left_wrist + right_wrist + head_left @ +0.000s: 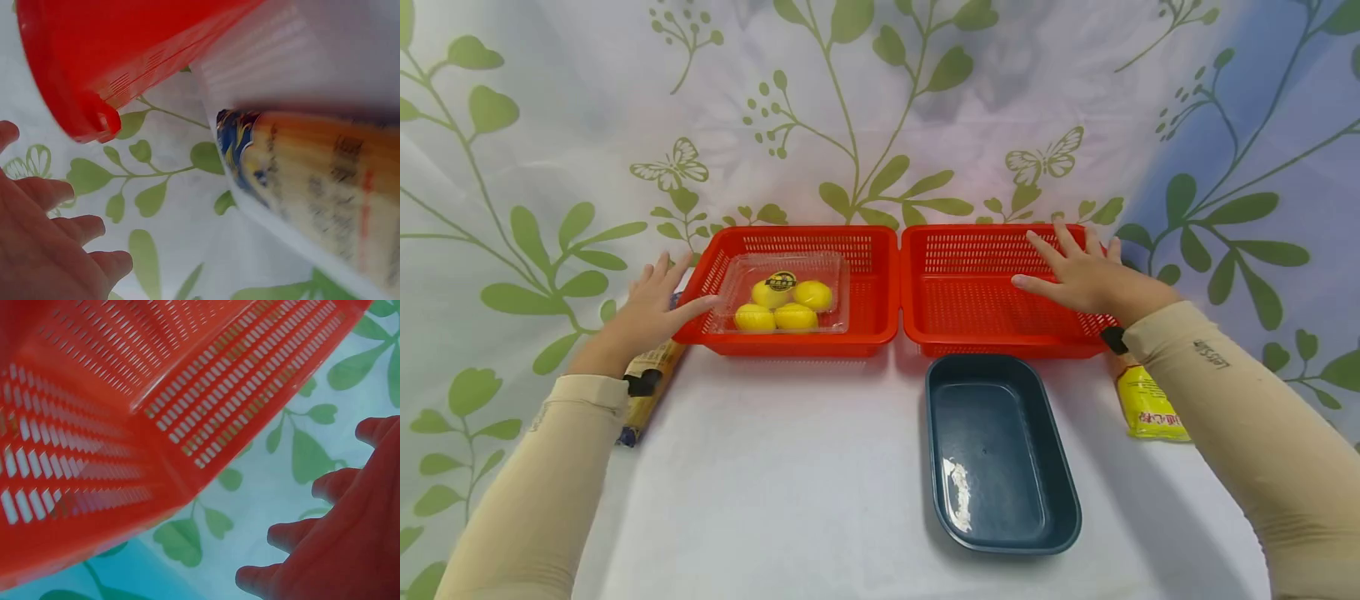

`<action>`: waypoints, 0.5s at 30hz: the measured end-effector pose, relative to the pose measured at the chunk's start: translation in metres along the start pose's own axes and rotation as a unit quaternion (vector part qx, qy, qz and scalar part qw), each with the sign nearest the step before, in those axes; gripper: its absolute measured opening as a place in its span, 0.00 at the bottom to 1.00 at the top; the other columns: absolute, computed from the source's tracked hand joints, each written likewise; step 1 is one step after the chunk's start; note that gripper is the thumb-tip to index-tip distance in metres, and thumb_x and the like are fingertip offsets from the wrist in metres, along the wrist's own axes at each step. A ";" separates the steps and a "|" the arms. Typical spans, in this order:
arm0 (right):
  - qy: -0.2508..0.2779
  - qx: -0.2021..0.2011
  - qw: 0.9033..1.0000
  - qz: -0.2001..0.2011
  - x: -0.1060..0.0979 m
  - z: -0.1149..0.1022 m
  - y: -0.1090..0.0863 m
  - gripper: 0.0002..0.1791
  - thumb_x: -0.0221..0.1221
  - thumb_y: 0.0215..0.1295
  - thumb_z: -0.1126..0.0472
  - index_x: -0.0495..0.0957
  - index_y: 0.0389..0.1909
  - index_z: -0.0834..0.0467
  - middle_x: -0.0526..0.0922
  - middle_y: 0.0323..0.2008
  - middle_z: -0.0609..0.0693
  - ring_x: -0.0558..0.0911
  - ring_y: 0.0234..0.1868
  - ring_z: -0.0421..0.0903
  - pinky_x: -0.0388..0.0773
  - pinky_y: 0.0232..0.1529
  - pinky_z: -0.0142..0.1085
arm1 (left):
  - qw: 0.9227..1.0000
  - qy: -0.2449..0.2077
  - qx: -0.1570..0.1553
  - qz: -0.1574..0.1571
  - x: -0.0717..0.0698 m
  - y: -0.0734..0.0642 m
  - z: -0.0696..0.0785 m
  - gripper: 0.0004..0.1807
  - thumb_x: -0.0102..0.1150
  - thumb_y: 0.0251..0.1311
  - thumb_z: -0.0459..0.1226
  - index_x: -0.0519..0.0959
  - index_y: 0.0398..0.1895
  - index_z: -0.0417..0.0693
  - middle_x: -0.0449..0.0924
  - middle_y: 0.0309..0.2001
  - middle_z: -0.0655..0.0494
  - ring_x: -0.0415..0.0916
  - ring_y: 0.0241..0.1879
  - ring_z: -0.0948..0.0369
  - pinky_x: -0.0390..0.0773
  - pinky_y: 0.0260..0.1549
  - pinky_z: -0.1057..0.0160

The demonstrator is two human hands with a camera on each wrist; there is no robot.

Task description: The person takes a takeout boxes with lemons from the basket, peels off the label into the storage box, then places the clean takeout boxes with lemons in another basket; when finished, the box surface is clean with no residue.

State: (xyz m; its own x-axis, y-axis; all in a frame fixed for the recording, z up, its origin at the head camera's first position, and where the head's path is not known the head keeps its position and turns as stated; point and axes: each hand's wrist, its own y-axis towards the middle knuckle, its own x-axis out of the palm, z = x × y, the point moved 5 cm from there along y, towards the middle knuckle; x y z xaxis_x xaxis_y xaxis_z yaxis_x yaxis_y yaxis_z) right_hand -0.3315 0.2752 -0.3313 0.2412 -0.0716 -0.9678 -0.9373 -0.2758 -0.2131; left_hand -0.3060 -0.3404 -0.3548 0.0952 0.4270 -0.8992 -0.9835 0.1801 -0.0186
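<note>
My left hand (651, 312) is spread with straight fingers at the left end of a red basket (874, 287). Inside that basket lies a clear plastic box (835, 271) with several lemon-like yellow fruits (795, 317). Over the right end of a second red basket (962, 304), my right hand (1078, 271) hovers, fingers apart. Neither hand holds anything. In the left wrist view, the left fingers (81, 228) stand apart from the basket's corner (87, 125). The right wrist view has the right fingers (294, 534) beside the slotted basket wall (244, 381).
A dark blue tub (988, 450) stands in front of the right basket. Left of the baskets lies a long pack of what looks like dried noodles (658, 375), partly behind the left wrist. A yellow bag (1150, 404) lies by the right forearm. Leaf-patterned cloth (880, 108) hangs behind.
</note>
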 end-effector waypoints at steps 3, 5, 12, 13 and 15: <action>-0.001 -0.013 1.000 0.001 0.000 -0.008 0.004 0.59 0.40 0.70 0.19 0.28 0.85 0.51 0.20 0.80 0.67 0.24 0.75 0.80 0.19 0.62 0.80 | 0.999 -0.036 -0.014 0.021 0.003 -0.005 -0.007 0.55 0.54 0.71 0.66 0.33 0.87 0.62 0.24 0.84 0.41 0.24 0.79 0.32 0.42 0.60 0.14; 0.000 -0.021 1.000 0.001 0.000 -0.015 0.007 0.58 0.39 0.70 0.19 0.28 0.86 0.50 0.21 0.81 0.67 0.23 0.75 0.80 0.20 0.62 0.80 | 0.997 -0.064 -0.021 0.030 0.006 -0.009 -0.011 0.55 0.54 0.71 0.65 0.32 0.87 0.64 0.25 0.84 0.43 0.27 0.80 0.34 0.44 0.61 0.15; -0.012 -0.036 0.999 -0.012 0.001 -0.039 0.017 0.60 0.40 0.68 0.18 0.31 0.86 0.50 0.23 0.82 0.66 0.25 0.75 0.80 0.21 0.63 0.80 | 0.981 -0.175 -0.074 0.028 0.018 -0.026 -0.015 0.51 0.53 0.72 0.65 0.28 0.83 0.81 0.26 0.85 0.53 0.30 0.81 0.38 0.47 0.62 0.17; -0.014 -0.038 0.999 -0.012 0.001 -0.042 0.018 0.60 0.40 0.68 0.18 0.31 0.86 0.50 0.22 0.82 0.65 0.25 0.75 0.79 0.22 0.63 0.80 | 0.978 -0.192 -0.080 0.029 0.019 -0.028 -0.014 0.51 0.53 0.72 0.64 0.28 0.83 0.83 0.27 0.85 0.53 0.31 0.81 0.38 0.48 0.62 0.17; -0.016 -0.041 0.999 -0.013 0.001 -0.049 0.022 0.60 0.40 0.68 0.17 0.32 0.86 0.50 0.21 0.82 0.63 0.26 0.76 0.79 0.23 0.63 0.80 | 0.971 -0.220 -0.087 0.032 0.022 -0.031 -0.013 0.51 0.54 0.72 0.64 0.28 0.83 0.84 0.28 0.85 0.53 0.32 0.81 0.39 0.51 0.64 0.19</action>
State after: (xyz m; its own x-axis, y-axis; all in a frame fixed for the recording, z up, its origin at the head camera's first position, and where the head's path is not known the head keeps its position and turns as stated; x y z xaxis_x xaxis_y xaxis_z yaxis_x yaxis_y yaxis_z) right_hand -0.3398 0.2223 -0.3306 0.2553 -0.0331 -0.9663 -0.9068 -0.3551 -0.2274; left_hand -0.2752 -0.3480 -0.3796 0.0509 0.7769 -0.6275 -0.9971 0.0037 -0.0763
